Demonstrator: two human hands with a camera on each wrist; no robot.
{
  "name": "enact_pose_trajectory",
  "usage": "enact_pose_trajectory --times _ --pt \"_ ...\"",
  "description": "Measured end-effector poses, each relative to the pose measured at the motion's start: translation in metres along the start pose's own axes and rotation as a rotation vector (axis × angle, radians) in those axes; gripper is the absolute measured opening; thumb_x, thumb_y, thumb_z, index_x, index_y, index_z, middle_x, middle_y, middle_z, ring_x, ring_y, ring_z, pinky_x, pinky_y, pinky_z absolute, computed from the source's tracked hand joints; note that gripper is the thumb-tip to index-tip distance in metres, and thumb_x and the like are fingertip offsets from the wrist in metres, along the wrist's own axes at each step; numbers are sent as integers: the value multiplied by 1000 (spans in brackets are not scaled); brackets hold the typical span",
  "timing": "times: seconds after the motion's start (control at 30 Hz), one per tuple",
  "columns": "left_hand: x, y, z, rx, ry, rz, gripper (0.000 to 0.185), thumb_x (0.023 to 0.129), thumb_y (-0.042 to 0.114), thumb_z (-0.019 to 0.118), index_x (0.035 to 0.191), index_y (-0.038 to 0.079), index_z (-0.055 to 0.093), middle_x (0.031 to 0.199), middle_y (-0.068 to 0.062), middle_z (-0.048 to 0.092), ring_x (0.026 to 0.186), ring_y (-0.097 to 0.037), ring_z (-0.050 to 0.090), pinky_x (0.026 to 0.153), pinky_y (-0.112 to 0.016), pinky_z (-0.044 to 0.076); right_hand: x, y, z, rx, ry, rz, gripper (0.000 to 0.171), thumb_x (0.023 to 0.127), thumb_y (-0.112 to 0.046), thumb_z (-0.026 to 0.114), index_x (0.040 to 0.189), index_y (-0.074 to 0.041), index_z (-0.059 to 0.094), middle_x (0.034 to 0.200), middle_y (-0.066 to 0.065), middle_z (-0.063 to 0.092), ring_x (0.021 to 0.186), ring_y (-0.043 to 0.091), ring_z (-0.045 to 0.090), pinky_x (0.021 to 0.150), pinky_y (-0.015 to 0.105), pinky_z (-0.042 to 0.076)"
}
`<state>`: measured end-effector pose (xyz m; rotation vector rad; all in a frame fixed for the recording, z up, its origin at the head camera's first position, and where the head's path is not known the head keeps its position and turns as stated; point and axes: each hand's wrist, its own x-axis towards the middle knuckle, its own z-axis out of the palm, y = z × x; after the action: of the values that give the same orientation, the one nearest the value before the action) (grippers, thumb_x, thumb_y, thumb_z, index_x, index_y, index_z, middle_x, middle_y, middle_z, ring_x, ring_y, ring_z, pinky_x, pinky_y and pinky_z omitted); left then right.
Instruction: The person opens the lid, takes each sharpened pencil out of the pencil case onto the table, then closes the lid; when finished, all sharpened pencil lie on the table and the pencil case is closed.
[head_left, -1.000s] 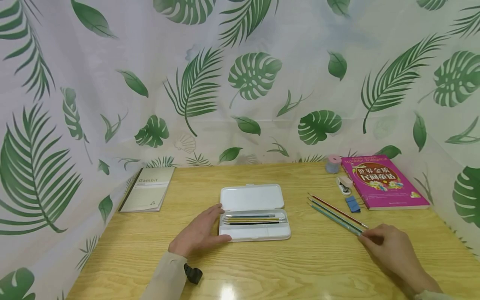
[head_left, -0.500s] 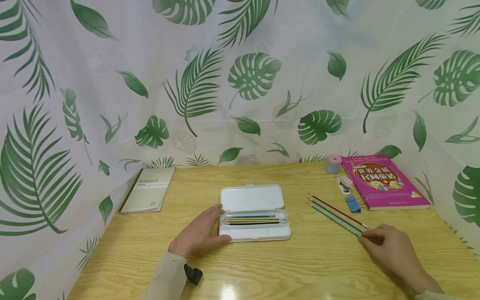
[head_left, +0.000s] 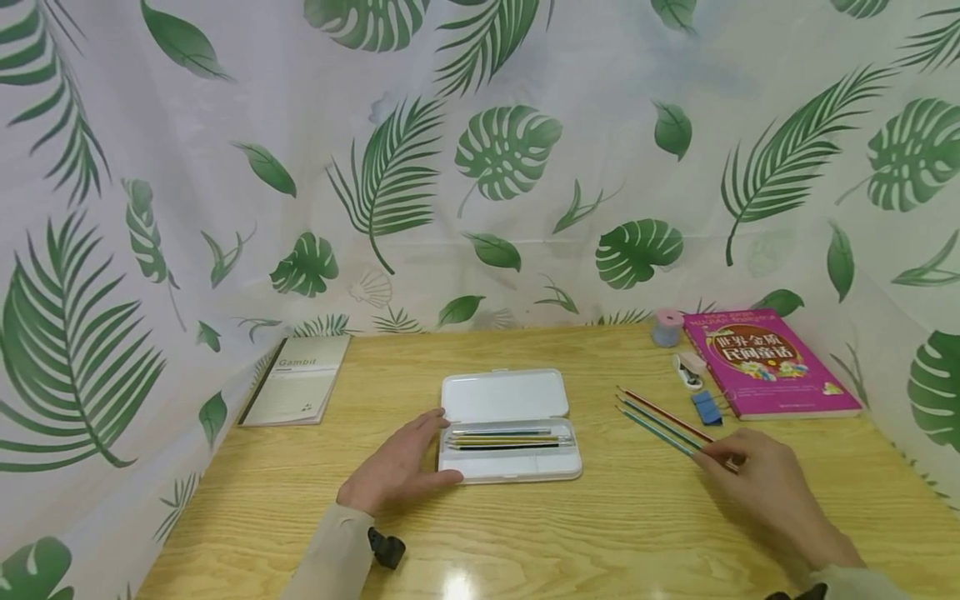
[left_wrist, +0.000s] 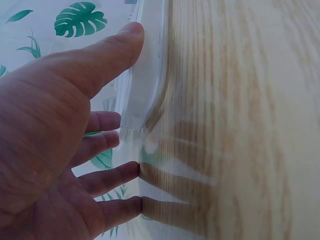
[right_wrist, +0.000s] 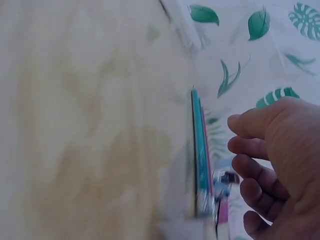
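Observation:
A white pencil case (head_left: 487, 463) lies unfolded on the table, with several pencils (head_left: 510, 442) in its tray. My left hand (head_left: 397, 467) rests at its left end, thumb along the front edge, fingers straight. In the left wrist view, the thumb lies against the white case wall (left_wrist: 150, 65) and two fingertips touch the table. To the right, a light teal pencil (head_left: 652, 428), a blue pencil (head_left: 660, 422) and a red pencil (head_left: 660, 412) lie side by side. Over their near ends hovers my right hand (head_left: 765, 475), fingers loosely bent, apart from the pencils (right_wrist: 201, 145) in the right wrist view.
A pink book (head_left: 772, 367) lies at the back right, beside a blue binder clip (head_left: 706, 408), a small white-and-pink stapler (head_left: 687, 372) and a pink-and-blue round item (head_left: 666, 328). A notebook (head_left: 292, 383) lies at the back left. Leaf-patterned cloth (head_left: 525, 283) hangs behind the table.
My right hand has moved left and away from me, from the pencils' near ends to over them. The left hand and the pencil case stay put.

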<state>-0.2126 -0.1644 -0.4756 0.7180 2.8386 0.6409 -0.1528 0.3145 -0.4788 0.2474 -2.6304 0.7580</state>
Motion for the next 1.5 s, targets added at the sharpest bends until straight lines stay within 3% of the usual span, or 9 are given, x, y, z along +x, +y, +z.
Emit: enact_pose_trajectory --times 0.17,0.43,0.8,1.0,1.23,1.5 --pt "-2 -3 -1 2 3 0 84 86 57 70 150 10 42 160 -9 30 144 -30 33 117 -47 32 20 -20 17 76 -19 -116 7 82 -12 82 84 -17 77 79 -12 65 69 8 56 57 25 48" --pt "-1 -3 0 3 4 -21 84 86 58 71 149 12 43 161 -6 30 144 -28 33 117 -46 32 44 -57 49 162 -136 -138 6 88 -12 75 94 -14 78 89 -7 67 77 12 54 61 29 47" --pt "0 -4 -2 13 4 -17 84 86 59 70 150 12 43 161 -6 31 144 -26 34 117 -44 32 70 -96 88 208 -171 -290 5 86 -9 76 90 -12 78 87 -9 70 78 14 55 67 30 47" --pt "0 -3 -4 6 -6 -29 83 85 58 71 149 13 44 161 -6 31 144 -26 34 117 -44 32 76 -110 101 152 -235 -335 6 87 -13 76 92 -10 78 90 -4 71 81 18 55 69 32 49" --pt "2 -5 -3 16 -17 -34 84 86 58 71 149 11 43 161 -6 30 144 -26 34 117 -43 32 82 -110 114 -36 -261 -443 8 87 -22 77 88 -15 80 83 -5 66 77 12 49 66 29 46" --pt "1 -3 -4 18 -25 -37 85 86 57 71 150 11 41 161 -6 29 145 -26 32 117 -43 32 84 -106 119 -48 -251 -509 8 86 -18 76 89 -12 80 80 -4 66 73 12 49 63 28 44"
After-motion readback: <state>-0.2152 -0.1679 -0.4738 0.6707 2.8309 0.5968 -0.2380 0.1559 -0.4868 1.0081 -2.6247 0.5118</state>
